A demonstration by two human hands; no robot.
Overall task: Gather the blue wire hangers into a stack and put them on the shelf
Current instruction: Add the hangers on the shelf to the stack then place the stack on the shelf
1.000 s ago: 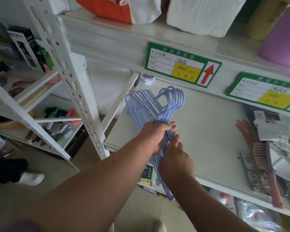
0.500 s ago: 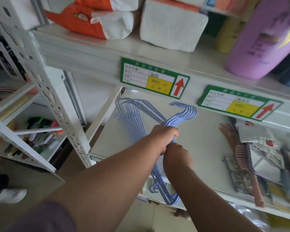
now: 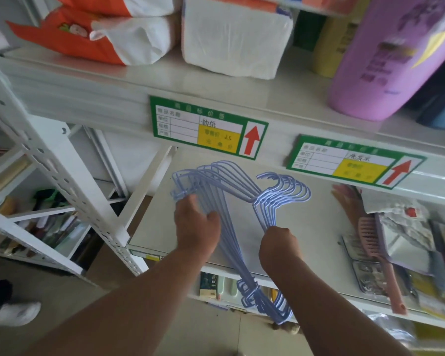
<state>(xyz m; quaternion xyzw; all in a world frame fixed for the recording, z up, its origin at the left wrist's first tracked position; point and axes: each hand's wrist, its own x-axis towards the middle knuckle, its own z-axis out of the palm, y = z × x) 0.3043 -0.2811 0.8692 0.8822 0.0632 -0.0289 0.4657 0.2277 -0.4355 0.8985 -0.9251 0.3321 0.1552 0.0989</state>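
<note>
A bundle of several blue wire hangers (image 3: 231, 181) lies fanned over the white shelf (image 3: 301, 227), hooks pointing right under the price labels and one end hanging past the shelf's front edge. My left hand (image 3: 195, 227) rests on the hangers' left shoulder bars with its fingers spread over them. My right hand (image 3: 278, 242) grips the necks just below the hooks.
Pink combs (image 3: 375, 242) and packaged goods fill the shelf's right side. Tissue packs (image 3: 234, 34) and a purple bottle (image 3: 385, 55) stand on the shelf above. A white perforated upright (image 3: 62, 176) rises at left, beside another rack with small items. A white shoe (image 3: 16, 314) is on the floor.
My hands have separated: the left moved from the necks to the left shoulder bars, the right shifted right along the necks. The hangers have fanned out wider over the shelf.
</note>
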